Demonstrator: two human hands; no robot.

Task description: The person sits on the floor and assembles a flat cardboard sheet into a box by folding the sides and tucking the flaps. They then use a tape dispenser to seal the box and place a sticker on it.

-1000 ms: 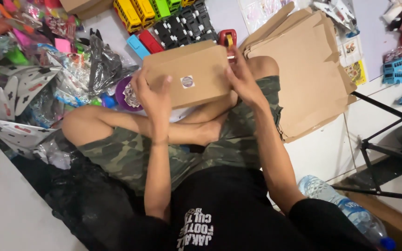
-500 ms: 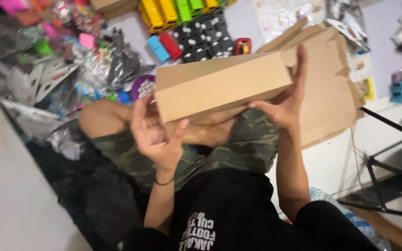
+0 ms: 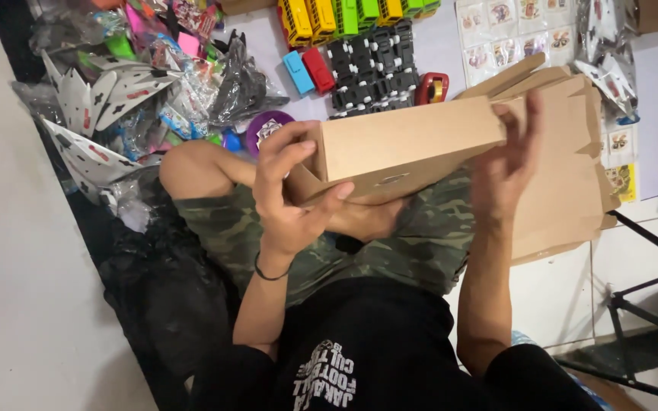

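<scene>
Holding a brown cardboard box (image 3: 413, 144) up over the lap, the person sits cross-legged on the floor in camouflage shorts (image 3: 329, 243) and a black shirt (image 3: 375, 358), as seen from the head camera looking down. The left hand (image 3: 291, 198) has a closed grip on the left end of the box, fingers curled over its top edge and thumb pressed against the near face, with a thin black band round the wrist. The right hand (image 3: 508, 160) presses flat against the right end of the box, fingers spread upward along that end and only partly curled, so the box is clamped between the two hands. The box is tilted, its long side running left to right, and it hangs above the knees, touching neither the floor nor the legs as far as can be seen. Just behind it on the right lies a stack of flattened cardboard sheets (image 3: 565, 190), resting partly on the right leg. On the far side of the floor stand rows of toy vehicles: yellow and green buses (image 3: 329, 15), black ones (image 3: 367, 65), and a blue and a red one (image 3: 310, 70) side by side. A purple round tub (image 3: 266, 128) sits beside the left knee. At far left lie plastic-wrapped toys (image 3: 161, 68) and white shapes with black marks (image 3: 89, 114). Sheets of small picture cards (image 3: 512, 34) lie at far right.
</scene>
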